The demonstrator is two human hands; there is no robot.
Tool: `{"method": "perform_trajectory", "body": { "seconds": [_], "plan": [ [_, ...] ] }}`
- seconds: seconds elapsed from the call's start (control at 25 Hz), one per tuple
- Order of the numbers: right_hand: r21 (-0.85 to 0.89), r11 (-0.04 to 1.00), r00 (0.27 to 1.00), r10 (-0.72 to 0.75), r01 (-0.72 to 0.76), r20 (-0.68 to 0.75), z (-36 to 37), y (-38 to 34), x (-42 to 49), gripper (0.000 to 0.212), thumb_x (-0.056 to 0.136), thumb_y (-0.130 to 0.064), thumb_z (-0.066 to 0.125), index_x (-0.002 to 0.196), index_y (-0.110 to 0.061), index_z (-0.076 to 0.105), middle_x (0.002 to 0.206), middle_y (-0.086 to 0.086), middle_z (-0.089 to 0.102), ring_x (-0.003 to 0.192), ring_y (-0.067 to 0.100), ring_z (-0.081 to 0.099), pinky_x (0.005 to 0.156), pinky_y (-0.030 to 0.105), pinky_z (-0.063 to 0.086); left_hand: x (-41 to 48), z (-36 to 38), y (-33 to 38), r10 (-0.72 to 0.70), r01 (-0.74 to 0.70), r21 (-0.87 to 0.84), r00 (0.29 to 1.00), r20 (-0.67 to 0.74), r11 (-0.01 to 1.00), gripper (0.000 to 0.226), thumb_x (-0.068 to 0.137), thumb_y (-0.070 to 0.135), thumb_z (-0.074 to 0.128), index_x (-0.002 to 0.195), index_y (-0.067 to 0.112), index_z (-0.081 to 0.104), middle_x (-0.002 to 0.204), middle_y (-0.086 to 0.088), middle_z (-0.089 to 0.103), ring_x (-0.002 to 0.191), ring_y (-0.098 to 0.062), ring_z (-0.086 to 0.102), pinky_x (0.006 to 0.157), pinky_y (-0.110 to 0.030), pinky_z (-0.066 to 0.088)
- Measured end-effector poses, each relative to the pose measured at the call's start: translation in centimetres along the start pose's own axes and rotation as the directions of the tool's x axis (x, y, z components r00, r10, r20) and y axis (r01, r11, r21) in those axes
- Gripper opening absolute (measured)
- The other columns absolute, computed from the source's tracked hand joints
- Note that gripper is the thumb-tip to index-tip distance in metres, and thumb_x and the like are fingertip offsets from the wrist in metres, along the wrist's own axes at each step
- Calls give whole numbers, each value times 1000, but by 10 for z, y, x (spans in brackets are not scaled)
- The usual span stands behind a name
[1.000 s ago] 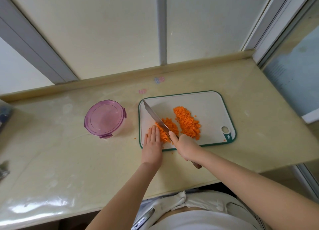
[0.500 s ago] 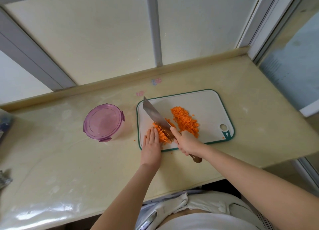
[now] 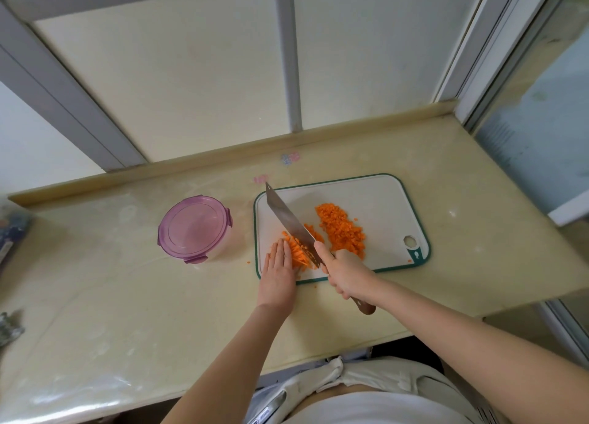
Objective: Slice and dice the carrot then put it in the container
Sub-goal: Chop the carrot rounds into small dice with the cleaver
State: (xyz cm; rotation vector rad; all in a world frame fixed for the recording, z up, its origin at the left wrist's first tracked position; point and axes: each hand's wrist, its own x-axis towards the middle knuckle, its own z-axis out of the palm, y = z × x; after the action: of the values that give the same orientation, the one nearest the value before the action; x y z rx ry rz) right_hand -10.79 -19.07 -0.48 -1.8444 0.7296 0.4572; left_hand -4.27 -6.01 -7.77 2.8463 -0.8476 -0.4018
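Observation:
A white cutting board with a green rim lies on the counter. A heap of diced carrot sits at its middle. Carrot strips lie at its near left. My left hand rests flat with straight fingers against the strips. My right hand grips the brown handle of a cleaver, forefinger along the blade, whose edge is down on the strips. A round container with a purple clip lid stands shut, left of the board.
The beige counter ends at a raised back lip below window panels. A stray carrot bit lies left of the board. Dark objects sit at the far left edge. The counter's right end drops off beside a glass door.
The cleaver has stepped left through the strips, and the blade's flat side now shows more. My left hand stays flat beside the strips.

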Motion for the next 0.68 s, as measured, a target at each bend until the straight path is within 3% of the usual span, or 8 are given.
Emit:
{"method": "perform_trajectory", "body": {
  "seconds": [0.16, 0.36, 0.48, 0.68],
  "plan": [
    [17, 999, 999, 36, -36, 13, 7, 3, -3, 54, 99, -56, 27, 63, -16, 36, 46, -2, 32, 33, 12, 26, 36, 18, 25, 1, 0, 0, -2, 2, 7, 1000, 5, 1000, 58, 104, 29, 21, 147, 3, -9, 157, -12, -8, 145, -21, -10, 115, -27, -9],
    [-88, 994, 998, 63, -63, -7, 12, 0, 1, 60, 99, -56, 23, 61, -13, 38, 50, 2, 36, 38, 17, 32, 39, 22, 29, 0, 1, 0, 5, -4, 23, 1000, -20, 1000, 57, 104, 27, 20, 147, 4, -9, 157, -11, -8, 145, -21, -10, 112, -26, -11],
    [-212, 976, 999, 34, -40, -32, 15, -5, 2, 64, 101, -54, 20, 56, -11, 37, 51, 4, 41, 42, 18, 39, 43, 24, 36, 1, 4, -1, 7, -6, 32, 1000, -26, 999, 57, 104, 28, 20, 147, 5, -9, 157, -11, -9, 145, -21, -10, 112, -25, -12],
    [-318, 948, 996, -52, 28, -67, 22, -2, 10, 62, 102, -50, 23, 55, -12, 35, 54, 3, 39, 48, 15, 36, 46, 25, 28, 1, 10, -4, 29, -29, 7, 998, -60, 1000, 56, 104, 22, 24, 147, 4, -8, 157, -13, -7, 145, -23, -10, 109, -25, -16]
  ]
}}
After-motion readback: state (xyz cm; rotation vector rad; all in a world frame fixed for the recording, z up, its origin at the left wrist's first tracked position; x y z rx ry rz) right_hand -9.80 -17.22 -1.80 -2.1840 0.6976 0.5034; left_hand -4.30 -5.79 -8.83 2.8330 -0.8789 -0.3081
